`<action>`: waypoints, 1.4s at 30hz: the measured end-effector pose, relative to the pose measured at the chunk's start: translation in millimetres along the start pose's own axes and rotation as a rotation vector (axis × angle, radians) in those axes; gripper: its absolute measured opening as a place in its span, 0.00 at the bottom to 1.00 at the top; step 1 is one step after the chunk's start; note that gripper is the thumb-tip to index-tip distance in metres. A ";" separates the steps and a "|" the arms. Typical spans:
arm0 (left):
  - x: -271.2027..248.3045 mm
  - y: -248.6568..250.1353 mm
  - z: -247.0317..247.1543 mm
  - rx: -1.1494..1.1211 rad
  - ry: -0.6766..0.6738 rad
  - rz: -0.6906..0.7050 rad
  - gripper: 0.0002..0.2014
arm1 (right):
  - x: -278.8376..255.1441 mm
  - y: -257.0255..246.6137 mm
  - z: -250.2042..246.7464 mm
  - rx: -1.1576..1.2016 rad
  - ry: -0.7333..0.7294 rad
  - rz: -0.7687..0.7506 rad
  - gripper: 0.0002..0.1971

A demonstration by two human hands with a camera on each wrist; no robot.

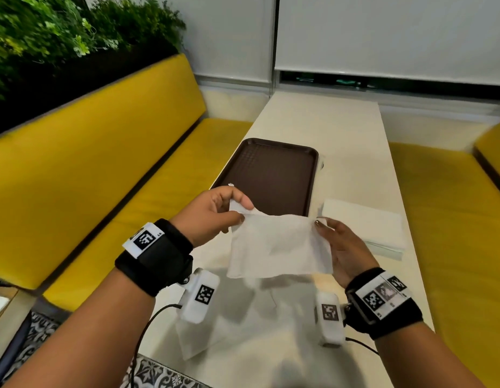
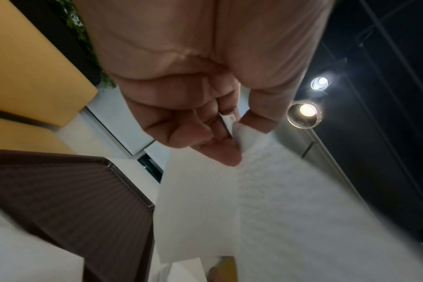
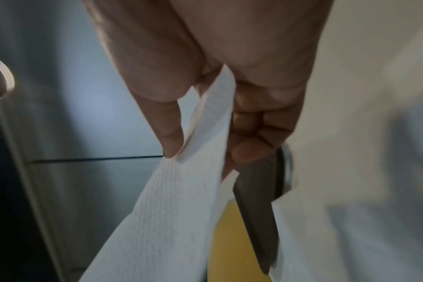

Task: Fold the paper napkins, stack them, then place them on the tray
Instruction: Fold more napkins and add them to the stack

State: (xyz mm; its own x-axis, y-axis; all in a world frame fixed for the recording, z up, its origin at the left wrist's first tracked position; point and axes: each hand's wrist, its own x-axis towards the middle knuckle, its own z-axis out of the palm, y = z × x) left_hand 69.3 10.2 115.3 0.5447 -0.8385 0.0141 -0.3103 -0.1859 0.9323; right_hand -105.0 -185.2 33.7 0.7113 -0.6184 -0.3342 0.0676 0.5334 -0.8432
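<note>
Close to the person, a folded napkin (image 1: 199, 336) lies flat on the white table (image 1: 352, 169), near its front edge. Just above it, both hands hold one paper napkin (image 1: 279, 245) up in the air, so it hangs like a little sheet over the table. The left hand (image 1: 212, 211) pinches the top left corner of this napkin between the thumb and curled fingers (image 2: 198, 133). The right hand (image 1: 345, 247) pinches the top right corner the same way, with the thumb on one side and curled fingers (image 3: 251, 137) on the other. To the right of the hands, a stack of white napkins (image 1: 363, 228) sits on the table. A bit farther away, just past the held napkin, is the brown tray (image 1: 274, 175), and it has nothing on it. A yellow bench (image 1: 97, 152) runs along the left side of the table, and green plants (image 1: 61, 32) grow behind it.
</note>
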 end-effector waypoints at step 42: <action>89.9 195.9 50.9 0.313 -0.121 0.529 0.01 | -81.7 -213.1 36.7 -1.143 0.091 -0.804 0.05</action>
State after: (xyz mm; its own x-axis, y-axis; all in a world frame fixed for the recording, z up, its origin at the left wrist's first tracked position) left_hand 17.8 -127.6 280.9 0.1679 -0.9068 0.3866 -0.7375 0.1447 0.6597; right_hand -151.9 -227.1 256.1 0.7004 -0.5843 0.4099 -0.2015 -0.7128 -0.6718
